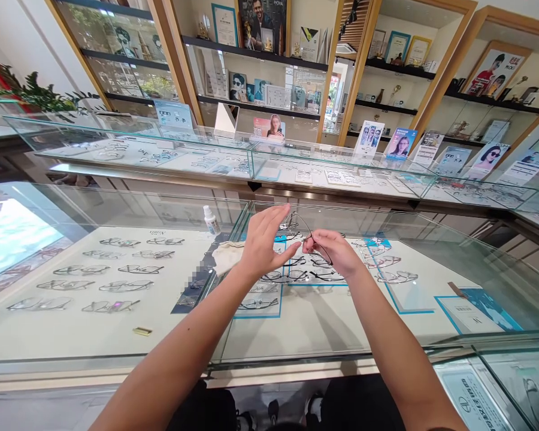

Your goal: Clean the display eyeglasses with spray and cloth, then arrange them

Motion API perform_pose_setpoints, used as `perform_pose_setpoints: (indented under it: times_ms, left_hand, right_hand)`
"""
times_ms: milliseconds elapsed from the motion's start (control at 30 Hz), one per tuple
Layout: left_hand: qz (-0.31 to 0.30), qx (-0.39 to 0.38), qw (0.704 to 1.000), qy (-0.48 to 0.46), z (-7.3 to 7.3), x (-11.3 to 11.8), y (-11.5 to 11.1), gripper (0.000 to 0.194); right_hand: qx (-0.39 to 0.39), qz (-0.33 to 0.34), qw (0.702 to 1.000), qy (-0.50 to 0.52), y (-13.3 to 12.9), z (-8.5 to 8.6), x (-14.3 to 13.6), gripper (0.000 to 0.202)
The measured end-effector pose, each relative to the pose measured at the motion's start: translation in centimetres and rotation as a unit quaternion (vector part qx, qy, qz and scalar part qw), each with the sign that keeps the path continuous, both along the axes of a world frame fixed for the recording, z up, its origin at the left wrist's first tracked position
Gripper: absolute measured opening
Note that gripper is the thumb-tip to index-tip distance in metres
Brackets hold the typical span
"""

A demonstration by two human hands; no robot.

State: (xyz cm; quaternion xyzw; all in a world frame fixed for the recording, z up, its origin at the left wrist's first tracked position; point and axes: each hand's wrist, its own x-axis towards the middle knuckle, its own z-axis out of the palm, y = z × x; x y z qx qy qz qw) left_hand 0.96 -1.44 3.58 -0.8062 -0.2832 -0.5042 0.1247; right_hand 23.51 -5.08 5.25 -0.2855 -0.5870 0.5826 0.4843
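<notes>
Above the glass counter, my right hand (335,248) pinches a thin-framed pair of eyeglasses (306,221). One dark temple arm of it slants down past the fingers, and part of the frame is hidden by the hand. My left hand (265,242) is raised just left of the eyeglasses, fingers stretched out and thumb apart, holding nothing. Whether its fingertips touch the frame I cannot tell. Below my left wrist lies a cream-coloured cloth (227,257). A white spray bottle (211,220) stands behind the cloth on the counter.
Under the glass, several eyeglasses (139,269) lie in rows on the left, with more beneath my hands. A small gold-coloured piece (142,331) sits near the front left. Across the aisle stands another glass display case (184,157) topped with small signs, with shelves behind it.
</notes>
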Motion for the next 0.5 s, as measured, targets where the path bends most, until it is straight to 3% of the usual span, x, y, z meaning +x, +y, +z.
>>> perform_pose_setpoints:
  times_ms: [200, 500]
  left_hand:
    - [-0.003, 0.045, 0.999, -0.013, 0.21, -0.10, -0.08, 0.065]
    - [0.005, -0.006, 1.000, -0.012, 0.27, -0.07, -0.05, 0.067]
  right_hand:
    - [0.002, 0.016, 1.000, -0.021, 0.07, -0.23, 0.36, 0.034]
    - [-0.007, 0.036, 0.999, -0.021, 0.03, -0.06, 0.49, 0.033]
